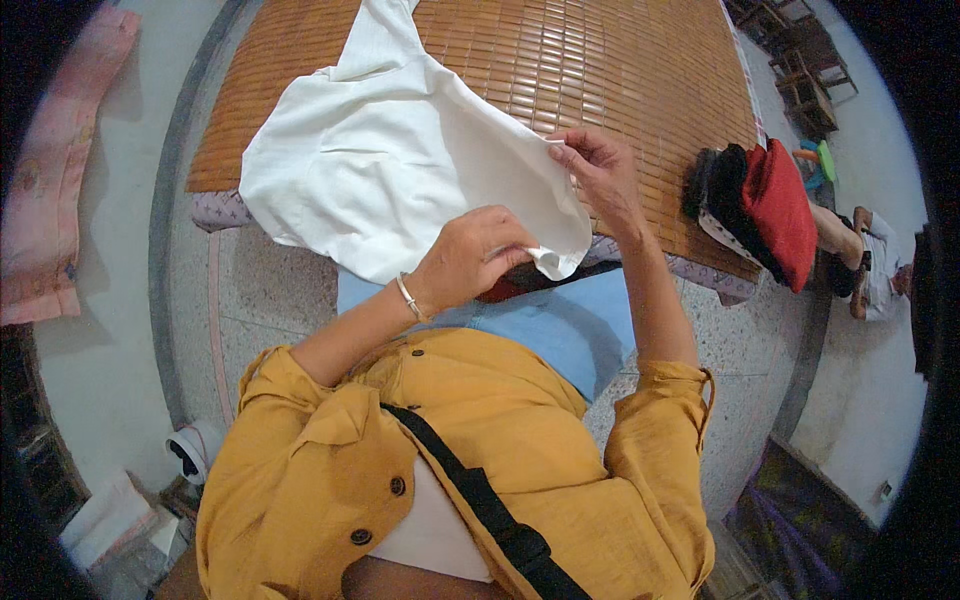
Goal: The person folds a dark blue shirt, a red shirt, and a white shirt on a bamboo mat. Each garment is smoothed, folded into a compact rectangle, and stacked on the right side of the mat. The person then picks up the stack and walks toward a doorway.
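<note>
Cloth [350, 160], white and creased, lay at left partly on the slatted mat [650, 80], reaching past its near edge; it looked light, soft and limp, probably best held by its edges. The left hand [475, 255], its forearm slanting inward, pinched the lower edge with curled fingers. Farther right, the right hand [603, 175], forearm nearly upright, pinched the right edge between thumb and fingers.

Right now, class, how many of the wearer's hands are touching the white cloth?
2: the left hand at the near edge of the white cloth, the right hand at its right edge.
</note>
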Tool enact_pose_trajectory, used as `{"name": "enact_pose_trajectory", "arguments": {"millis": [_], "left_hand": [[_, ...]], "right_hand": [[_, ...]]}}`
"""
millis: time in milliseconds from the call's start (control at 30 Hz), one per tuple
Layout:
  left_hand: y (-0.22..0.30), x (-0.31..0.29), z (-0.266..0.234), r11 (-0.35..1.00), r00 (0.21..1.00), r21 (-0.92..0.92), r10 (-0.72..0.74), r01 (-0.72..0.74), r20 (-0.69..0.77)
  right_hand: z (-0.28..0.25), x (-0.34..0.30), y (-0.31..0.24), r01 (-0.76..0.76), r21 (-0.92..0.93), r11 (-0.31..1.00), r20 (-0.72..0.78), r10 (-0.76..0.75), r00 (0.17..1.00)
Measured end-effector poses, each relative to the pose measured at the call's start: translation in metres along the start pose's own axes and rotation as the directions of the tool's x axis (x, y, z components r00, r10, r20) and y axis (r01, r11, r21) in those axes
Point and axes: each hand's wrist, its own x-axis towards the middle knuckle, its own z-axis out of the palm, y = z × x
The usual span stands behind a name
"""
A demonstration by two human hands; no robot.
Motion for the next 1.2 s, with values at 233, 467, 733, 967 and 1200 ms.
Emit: {"name": "enact_pose_trajectory", "arguments": {"millis": [233,467,733,967,1200], "left_hand": [[-0.004,0.01,-0.005,0.997,0.988,0.026,-0.072,0.077,-0.136],[-0.009,0.013,-0.006,0.995,0.968,-0.01,-0.101,0.101,-0.228],[-0.008,0.015,-0.005,0.958,0.937,-0.153,-0.273,0.244,-0.219],[-0.019,0.013,-0.004,0.962,0.939,-0.133,-0.262,0.238,-0.221],[-0.034,-0.003,-0.015,0.979,0.965,-0.041,-0.203,0.199,-0.166]], "right_hand": [[0.018,-0.023,-0.002,0.015,-0.069,0.997,0.023,-0.014,1.0],[0.031,-0.04,-0.018,0.216,-0.306,0.927,0.092,-0.197,0.976],[0.028,-0.046,-0.021,0.296,-0.391,0.872,0.159,-0.253,0.954],[0.037,-0.054,-0.023,0.299,-0.398,0.867,0.127,-0.27,0.954],[0.025,-0.054,-0.002,0.11,-0.411,0.905,-0.089,-0.16,0.983]]}}
